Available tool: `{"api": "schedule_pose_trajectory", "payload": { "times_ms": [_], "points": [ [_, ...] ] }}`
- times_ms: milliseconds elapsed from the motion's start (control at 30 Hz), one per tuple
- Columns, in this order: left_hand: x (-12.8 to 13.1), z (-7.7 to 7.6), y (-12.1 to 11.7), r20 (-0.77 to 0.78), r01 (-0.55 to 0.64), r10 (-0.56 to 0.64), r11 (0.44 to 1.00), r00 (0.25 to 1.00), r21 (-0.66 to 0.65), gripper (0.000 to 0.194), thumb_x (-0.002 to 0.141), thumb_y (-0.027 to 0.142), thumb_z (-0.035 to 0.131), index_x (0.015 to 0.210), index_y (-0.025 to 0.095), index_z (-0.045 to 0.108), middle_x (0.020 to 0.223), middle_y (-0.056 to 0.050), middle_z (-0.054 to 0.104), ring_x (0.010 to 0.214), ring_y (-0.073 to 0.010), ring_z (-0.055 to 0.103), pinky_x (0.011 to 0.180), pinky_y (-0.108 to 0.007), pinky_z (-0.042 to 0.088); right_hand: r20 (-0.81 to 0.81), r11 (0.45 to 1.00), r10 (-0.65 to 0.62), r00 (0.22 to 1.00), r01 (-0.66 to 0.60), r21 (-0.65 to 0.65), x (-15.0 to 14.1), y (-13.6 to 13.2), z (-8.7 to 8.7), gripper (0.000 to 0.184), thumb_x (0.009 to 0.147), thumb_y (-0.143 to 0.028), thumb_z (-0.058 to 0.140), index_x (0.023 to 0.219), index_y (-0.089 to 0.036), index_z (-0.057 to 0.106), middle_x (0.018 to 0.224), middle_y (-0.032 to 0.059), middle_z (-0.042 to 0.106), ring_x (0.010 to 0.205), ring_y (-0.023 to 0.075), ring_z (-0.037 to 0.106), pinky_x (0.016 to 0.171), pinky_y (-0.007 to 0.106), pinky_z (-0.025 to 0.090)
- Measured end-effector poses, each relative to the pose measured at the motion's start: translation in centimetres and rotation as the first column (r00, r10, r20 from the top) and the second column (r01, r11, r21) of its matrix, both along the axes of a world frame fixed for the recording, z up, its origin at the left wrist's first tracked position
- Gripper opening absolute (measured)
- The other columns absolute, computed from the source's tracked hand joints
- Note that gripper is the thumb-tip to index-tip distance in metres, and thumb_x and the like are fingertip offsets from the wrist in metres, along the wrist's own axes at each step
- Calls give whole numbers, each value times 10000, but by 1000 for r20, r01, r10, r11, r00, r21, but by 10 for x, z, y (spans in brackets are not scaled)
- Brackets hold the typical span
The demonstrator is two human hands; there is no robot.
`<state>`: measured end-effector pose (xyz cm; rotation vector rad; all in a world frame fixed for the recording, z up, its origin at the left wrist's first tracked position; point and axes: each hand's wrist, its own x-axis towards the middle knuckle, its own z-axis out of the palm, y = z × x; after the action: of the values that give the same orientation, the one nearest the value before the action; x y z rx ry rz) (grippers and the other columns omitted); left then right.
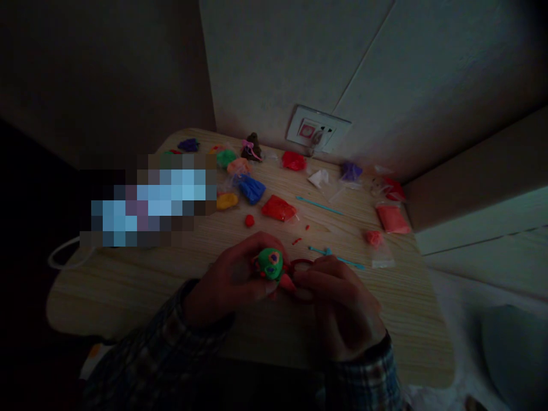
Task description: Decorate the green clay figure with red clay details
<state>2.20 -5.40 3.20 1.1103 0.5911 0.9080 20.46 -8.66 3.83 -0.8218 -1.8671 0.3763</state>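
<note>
My left hand (220,285) is wrapped round a small clay figure (269,267) with a green head, two pink-and-blue eyes and red bits at its side. A pink piece (287,282) sticks out at the figure's lower right. Beside it, my right hand (346,302) has its fingers closed on a dark red ring-shaped thing (302,262). Its exact kind is hard to tell in the dim light, and my fingers hide part of it. Just beyond the right hand lies a blue modelling tool (349,262).
Bags of red clay (279,209), blue clay (252,189) and pink clay (393,218) lie on the wooden table (171,279). A red ball (249,220), another blue tool (319,205) and a brown clay figure (252,147) are farther back. A blurred bright patch covers the left. A wall socket (317,130) is behind.
</note>
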Motion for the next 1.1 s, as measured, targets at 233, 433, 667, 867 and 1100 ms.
{"api": "schedule_pose_trajectory", "payload": {
  "times_ms": [233,433,667,867,1100],
  "points": [
    [4,-1,2,90,18,-5,990,996,-141,279,786,307,770,964,182,595,760,-5,685,577,-138,640,548,-232,498,-94,982,-186,978,185,-24,5,0,-8,356,867,-25,468,1118,-211,638,819,26,640,709,171,585,586,315,460],
    [4,-4,2,64,-66,74,991,995,-118,294,795,364,769,951,163,622,705,-11,726,516,-143,636,478,-222,488,65,844,-517,853,521,-124,31,5,-4,175,917,-100,549,917,-223,672,862,9,636,838,172,596,751,328,456],
    [3,0,4,-45,-170,166,980,985,-105,225,775,334,779,843,170,641,613,13,712,452,-142,632,415,-204,478,464,700,-477,746,642,-314,65,-6,-10,166,882,-347,613,861,-203,692,865,47,630,728,211,557,613,341,405],
    [2,-1,4,13,-123,126,984,992,-126,235,792,306,779,933,182,637,698,-4,752,477,-142,648,433,-208,494,569,631,-466,678,705,-323,61,-6,-19,201,861,-381,581,857,-198,663,869,68,640,750,252,568,723,429,405],
    [0,-5,6,-18,-113,111,987,994,-117,215,812,279,760,960,205,622,656,19,733,464,-145,648,420,-206,482,584,621,-500,639,735,-273,68,7,-26,187,878,-308,501,862,-190,645,891,95,627,777,265,573,718,430,428]
  ]
}}
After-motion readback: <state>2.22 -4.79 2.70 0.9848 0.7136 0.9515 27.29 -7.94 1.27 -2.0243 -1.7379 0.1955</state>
